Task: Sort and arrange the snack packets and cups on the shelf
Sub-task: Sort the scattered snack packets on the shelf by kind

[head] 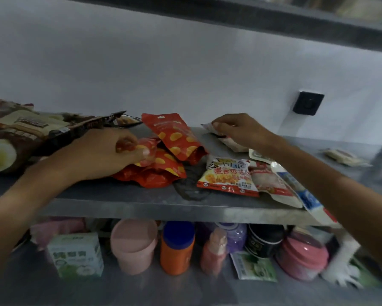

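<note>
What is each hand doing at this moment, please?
Left hand: pinches a small red packet over the red pouches.
Right hand: grips a small white packet at the shelf's back.

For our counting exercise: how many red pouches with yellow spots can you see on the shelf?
3: one propped up at the back, one lying flat beneath it, one small one pinched in the left hand. More may be hidden underneath.
</note>
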